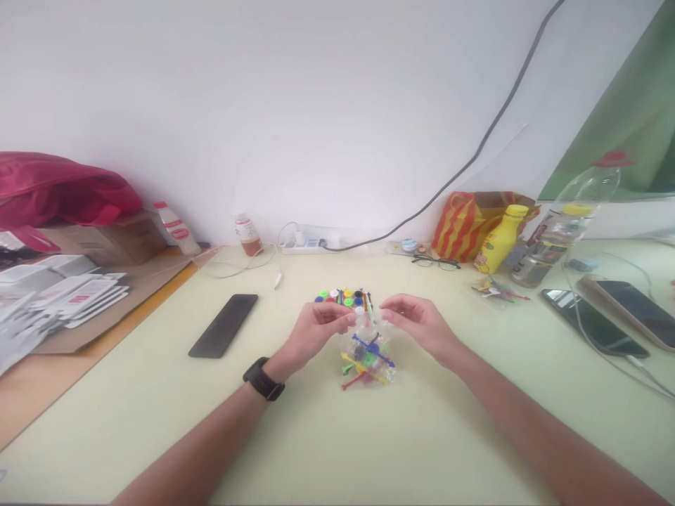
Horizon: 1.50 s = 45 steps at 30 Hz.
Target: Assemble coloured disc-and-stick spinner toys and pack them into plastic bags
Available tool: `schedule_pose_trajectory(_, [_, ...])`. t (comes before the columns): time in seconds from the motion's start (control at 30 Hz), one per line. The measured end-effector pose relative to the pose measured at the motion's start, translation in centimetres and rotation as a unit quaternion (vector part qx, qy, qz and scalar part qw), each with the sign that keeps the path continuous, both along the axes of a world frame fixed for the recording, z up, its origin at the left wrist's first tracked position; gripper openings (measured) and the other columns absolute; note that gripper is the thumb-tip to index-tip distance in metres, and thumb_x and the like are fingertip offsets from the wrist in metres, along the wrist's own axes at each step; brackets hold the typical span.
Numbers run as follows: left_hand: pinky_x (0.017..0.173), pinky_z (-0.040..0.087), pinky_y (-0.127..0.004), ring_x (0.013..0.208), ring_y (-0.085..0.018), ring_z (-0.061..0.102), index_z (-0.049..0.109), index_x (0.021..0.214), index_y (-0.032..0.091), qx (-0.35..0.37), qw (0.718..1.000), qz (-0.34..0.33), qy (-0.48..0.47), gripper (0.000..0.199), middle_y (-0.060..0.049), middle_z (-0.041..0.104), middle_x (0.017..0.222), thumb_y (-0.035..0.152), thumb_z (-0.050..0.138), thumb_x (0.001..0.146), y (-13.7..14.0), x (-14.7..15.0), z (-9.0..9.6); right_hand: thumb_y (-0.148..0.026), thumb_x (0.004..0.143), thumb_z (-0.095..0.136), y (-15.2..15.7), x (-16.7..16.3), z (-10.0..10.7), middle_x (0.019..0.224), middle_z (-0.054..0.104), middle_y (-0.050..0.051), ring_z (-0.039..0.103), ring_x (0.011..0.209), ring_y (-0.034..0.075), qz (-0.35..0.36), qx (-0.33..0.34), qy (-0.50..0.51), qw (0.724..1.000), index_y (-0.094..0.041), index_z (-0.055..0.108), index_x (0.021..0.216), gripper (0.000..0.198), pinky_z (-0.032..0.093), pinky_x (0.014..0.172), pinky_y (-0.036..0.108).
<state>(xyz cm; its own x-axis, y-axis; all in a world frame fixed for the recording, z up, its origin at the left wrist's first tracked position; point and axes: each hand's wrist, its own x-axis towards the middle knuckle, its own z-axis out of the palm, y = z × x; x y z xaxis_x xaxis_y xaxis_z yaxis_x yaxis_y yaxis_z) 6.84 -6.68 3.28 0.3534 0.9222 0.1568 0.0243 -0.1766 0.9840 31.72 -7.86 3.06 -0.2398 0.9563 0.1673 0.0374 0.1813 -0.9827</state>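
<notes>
A clear plastic bag (390, 371) lies in front of me with blue, yellow, green and red plastic arrows and round pieces inside. My left hand (310, 334), with a black watch on the wrist, pinches the upper left edge of this bag between thumb and fingers. On the other side my right hand (425, 329) closes thumb and fingertips on its upper right edge. Just beyond the bag's mouth, several coloured round pieces (333, 295) and small arrows sit on the table, partly hidden by my left fingers. A white piece (359, 310) shows at the mouth.
A black phone (223, 326) lies left on the pale table (295, 450). Another small bag of pieces (496, 289), glasses (436, 263), a yellow bottle (498, 242) and two phones with a cable are to the right. A power strip (303, 244) stands by the wall; boxes and packets fill the left.
</notes>
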Motion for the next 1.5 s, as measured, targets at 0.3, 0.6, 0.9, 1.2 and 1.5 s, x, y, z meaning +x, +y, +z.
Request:
schedule_pose_trajectory(0.3, [0.079,0.058,-0.029,0.09,-0.02,0.072,0.077,0.112,0.016,-0.011,0.999,-0.031,0.008,0.035,-0.011,0.077,0.103,0.039,0.083,0.086,-0.8,0.6,-0.2,-0.052,0.082,0.082,-0.2,-0.9,-0.5,0.085,0.073,0.005,0.062,0.08,0.018,0.03,-0.027,0.002,0.999,-0.017,0.078,0.09,0.036,0.049,0.075,0.032])
schedule_pose_trajectory(0.6, [0.071,0.056,-0.027,0.073,-0.016,0.068,0.081,0.094,0.015,-0.028,0.999,-0.018,-0.025,0.025,-0.007,0.077,0.085,0.033,0.089,0.079,-0.4,0.2,0.3,-0.05,0.079,0.084,-0.1,-0.6,-0.8,0.079,0.072,0.005,0.059,0.071,0.016,0.034,-0.039,0.031,0.998,-0.018,0.081,0.092,0.035,0.05,0.07,0.032])
schedule_pose_trajectory(0.9, [0.074,0.055,-0.029,0.077,-0.018,0.069,0.084,0.092,0.016,-0.068,0.996,-0.003,-0.066,0.018,-0.01,0.078,0.086,0.03,0.087,0.08,-0.1,-0.1,-0.4,-0.04,0.078,0.084,0.4,0.1,-1.2,0.08,0.073,0.005,0.059,0.075,0.018,0.019,-0.049,0.073,0.996,-0.021,0.086,0.091,0.023,0.05,0.078,0.036])
schedule_pose_trajectory(1.2, [0.08,0.06,-0.033,0.083,-0.022,0.074,0.082,0.101,0.013,-0.025,0.999,0.006,-0.024,0.03,-0.012,0.08,0.094,0.036,0.086,0.083,-0.5,0.0,0.0,-0.049,0.084,0.079,0.0,-0.1,-0.9,0.09,0.075,0.007,0.065,0.084,0.022,0.008,0.014,0.017,1.0,-0.021,0.083,0.095,0.03,0.054,0.081,0.037])
schedule_pose_trajectory(1.5, [0.078,0.061,-0.031,0.082,-0.021,0.075,0.082,0.095,0.014,0.023,0.999,0.021,0.011,0.026,-0.011,0.08,0.096,0.037,0.087,0.082,0.3,-0.3,-1.0,-0.055,0.079,0.084,0.5,-0.2,-1.4,0.094,0.076,0.007,0.069,0.089,0.022,-0.01,-0.006,0.027,1.0,-0.019,0.076,0.093,0.039,0.056,0.084,0.037])
